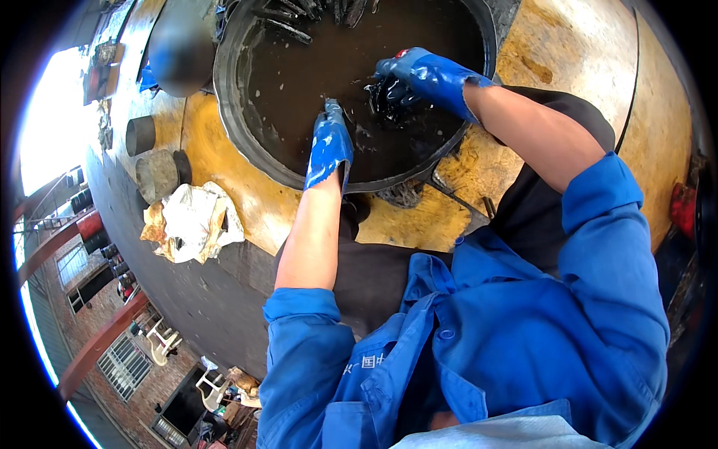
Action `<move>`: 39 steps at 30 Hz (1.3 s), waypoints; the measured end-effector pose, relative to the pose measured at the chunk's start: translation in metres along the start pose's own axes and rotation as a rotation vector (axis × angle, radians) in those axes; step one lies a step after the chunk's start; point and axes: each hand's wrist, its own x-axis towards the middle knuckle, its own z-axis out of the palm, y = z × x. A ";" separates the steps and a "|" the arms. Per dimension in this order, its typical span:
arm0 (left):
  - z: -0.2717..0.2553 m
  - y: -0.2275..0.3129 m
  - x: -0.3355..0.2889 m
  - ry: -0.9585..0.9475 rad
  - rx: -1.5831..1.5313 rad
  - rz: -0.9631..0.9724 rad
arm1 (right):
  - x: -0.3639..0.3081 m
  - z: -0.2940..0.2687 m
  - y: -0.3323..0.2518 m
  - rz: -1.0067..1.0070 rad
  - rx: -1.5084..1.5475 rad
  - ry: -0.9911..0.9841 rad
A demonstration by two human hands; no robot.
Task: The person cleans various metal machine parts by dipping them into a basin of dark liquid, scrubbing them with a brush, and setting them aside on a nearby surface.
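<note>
Evidently work's waiting: strips [290, 31] at eleven o'clock in the tub [228, 82]; my right hand [420, 73] is clutching a dark lump [385, 106]; I can't tell my left hand's [330, 144] grip.

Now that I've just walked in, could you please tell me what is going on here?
A person in blue workwear and blue gloves is working over a round tub of dark liquid. The right hand is at a dark, wet mass; its grip is unclear. The left hand reaches over the near side, with nothing visibly held. Dark, elongated pieces lie at the far side, and a crumpled white bundle sits outside the tub, to the left.
</note>
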 end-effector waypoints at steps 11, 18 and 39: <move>0.004 0.000 -0.002 -0.010 -0.032 0.142 | 0.050 -0.009 0.056 -0.742 -0.366 -0.158; 0.017 -0.002 0.015 0.012 -0.148 0.046 | 0.044 0.006 0.027 -0.261 -0.317 -0.263; 0.007 0.024 -0.005 -0.072 -0.182 0.010 | -0.015 0.024 0.024 -0.922 -1.651 -0.021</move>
